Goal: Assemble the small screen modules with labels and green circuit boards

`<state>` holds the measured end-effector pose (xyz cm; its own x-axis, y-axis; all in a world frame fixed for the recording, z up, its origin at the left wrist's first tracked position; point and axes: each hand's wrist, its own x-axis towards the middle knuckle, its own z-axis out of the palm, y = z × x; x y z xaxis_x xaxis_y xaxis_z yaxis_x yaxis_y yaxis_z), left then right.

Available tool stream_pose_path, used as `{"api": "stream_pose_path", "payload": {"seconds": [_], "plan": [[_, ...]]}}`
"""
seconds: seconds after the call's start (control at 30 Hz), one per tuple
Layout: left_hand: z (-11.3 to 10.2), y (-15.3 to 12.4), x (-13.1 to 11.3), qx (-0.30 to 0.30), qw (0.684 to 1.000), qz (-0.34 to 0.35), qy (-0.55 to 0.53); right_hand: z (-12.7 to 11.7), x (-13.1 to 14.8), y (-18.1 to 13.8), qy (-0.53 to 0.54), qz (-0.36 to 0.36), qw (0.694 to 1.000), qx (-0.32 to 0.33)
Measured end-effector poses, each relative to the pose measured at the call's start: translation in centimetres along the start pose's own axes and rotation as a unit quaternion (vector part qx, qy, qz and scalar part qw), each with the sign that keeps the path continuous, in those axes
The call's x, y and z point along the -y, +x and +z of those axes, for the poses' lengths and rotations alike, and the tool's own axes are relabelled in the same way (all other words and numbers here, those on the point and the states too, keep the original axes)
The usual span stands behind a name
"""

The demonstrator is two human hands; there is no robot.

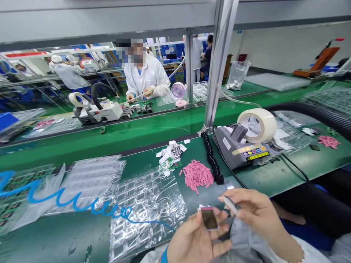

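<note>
Low in the view, my left hand (189,237) holds a small rectangular display module (209,219) between thumb and fingers. The module has a dark face, a pale rim and a pink strip along its top edge. Just to the right, my right hand (255,212) pinches a small flat whitish piece (231,204) with a dark edge; its exact kind is unclear. The two held things are apart. Beyond my hands lie a heap of pink strips (196,175) and a pile of white pieces (172,151) with green circuit boards (168,164).
A clear compartment tray (137,215) lies left of my hands. A blue coiled cord (93,207) stretches across it toward my wrist strap (164,255). A tape dispenser (227,146) with a tape roll (271,126) stands ahead right, beside a black row of parts (210,155). A co-worker (146,78) sits opposite.
</note>
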<state>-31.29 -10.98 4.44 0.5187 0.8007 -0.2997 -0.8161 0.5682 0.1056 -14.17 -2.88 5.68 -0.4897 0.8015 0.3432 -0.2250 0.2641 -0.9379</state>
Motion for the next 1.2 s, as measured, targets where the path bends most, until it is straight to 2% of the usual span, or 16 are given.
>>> {"api": "stream_pose_path", "payload": {"seconds": [0.07,0.17,0.27,0.43,0.67,0.8,0.9,0.97,1.03,1.13,1.2], "plan": [[0.2,0.2,0.4,-0.008,0.999,-0.034,-0.014,-0.9,1.4,1.1,-0.143,-0.097,0.977,0.126],[0.6,0.4,0.8,-0.017,0.997,-0.076,-0.028,-1.4,3.1,2.5,-0.258,-0.146,0.921,0.253],[0.7,0.4,1.0,-0.031,0.995,-0.086,-0.029,-1.4,3.7,2.9,-0.293,-0.165,0.892,0.302],[0.5,0.4,0.9,-0.045,0.996,-0.071,-0.025,-0.8,3.6,2.3,-0.32,-0.173,0.869,0.336],[0.7,0.3,1.0,-0.042,0.997,-0.068,-0.02,-0.4,4.2,2.4,-0.346,-0.115,0.867,0.339],[0.8,0.2,1.0,-0.063,0.996,-0.059,-0.013,0.0,5.3,2.6,-0.363,-0.151,0.85,0.35],[0.9,0.0,1.0,-0.064,0.998,-0.001,0.018,1.2,5.9,1.9,-0.406,-0.197,0.849,0.274],[0.9,-0.2,1.1,-0.06,0.996,0.051,0.032,2.3,5.7,0.9,-0.441,-0.198,0.854,0.194],[0.9,-0.4,1.1,-0.067,0.994,0.076,0.043,3.3,5.0,-0.2,-0.449,-0.189,0.862,0.138],[1.2,-0.6,1.0,-0.093,0.99,0.071,0.083,3.7,3.8,-1.5,-0.427,-0.193,0.876,0.111],[1.4,-0.4,1.0,-0.089,0.986,0.071,0.121,3.3,3.3,-1.8,-0.405,-0.191,0.887,0.109]]}}
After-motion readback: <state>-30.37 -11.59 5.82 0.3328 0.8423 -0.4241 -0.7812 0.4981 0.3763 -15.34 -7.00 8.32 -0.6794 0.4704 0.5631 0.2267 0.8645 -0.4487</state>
